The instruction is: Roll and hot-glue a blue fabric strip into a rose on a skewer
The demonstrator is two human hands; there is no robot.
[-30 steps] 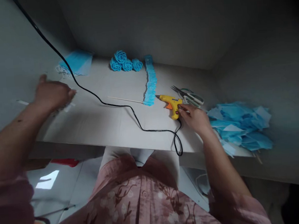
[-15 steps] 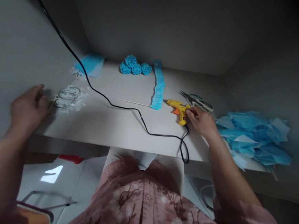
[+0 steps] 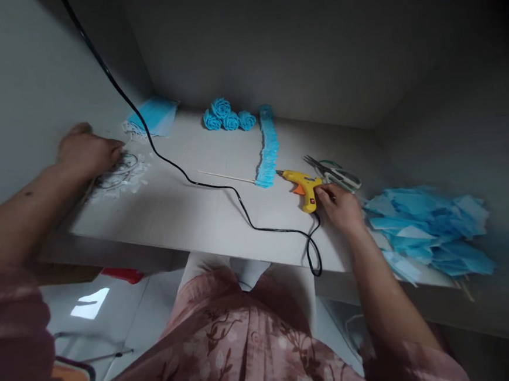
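Note:
My right hand [image 3: 341, 207] has its thumb and fingertips closed at the back of a yellow glue gun [image 3: 306, 187], which lies on its side with its nozzle pointing left. Just off that nozzle is the lower end of a long pleated blue strip [image 3: 269, 148]. A thin wooden stick [image 3: 227, 176] reaches the strip's lower end from the left. On the far left, my left hand [image 3: 89, 150] is over the edge of a heap of white scraps [image 3: 124, 180] with dark wire-like rings [image 3: 131, 160] on it. Its fingers are blurred and partly hidden.
Several blue rolled flowers [image 3: 230, 121] sit at the back, right of a stack of blue sheets [image 3: 160, 117]. Scissors [image 3: 336, 174] lie behind the glue gun. Blue pieces [image 3: 429, 229] are piled at right. A black cord [image 3: 177, 166] crosses the table [image 3: 172, 214].
My left hand has moved right and away from me, to the heap of white scraps. My right hand stays at the glue gun. The view has shifted slightly.

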